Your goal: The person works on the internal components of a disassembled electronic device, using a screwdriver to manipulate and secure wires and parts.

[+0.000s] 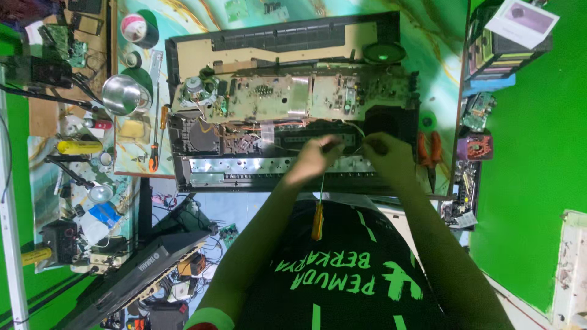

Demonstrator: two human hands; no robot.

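Observation:
An opened electronic keyboard [202,168] lies across the bench with its green circuit board [287,95] laid bare. My left hand [313,160] is closed over the metal strip at the front of the case. It holds a screwdriver by the shaft, and the orange handle [317,221] hangs back toward my chest. My right hand [389,156] sits just to the right, fingers pinched together where a thin pale wire [356,128] ends. The two hands are a few centimetres apart. What lies under the fingertips is hidden.
A second orange-handled screwdriver [154,156], a metal lamp shade [122,95] and a tape roll [138,28] lie left of the case. Red-handled pliers [428,150] lie to its right. Another keyboard [131,278] leans at lower left. Stacked boxes [498,49] stand by the green wall.

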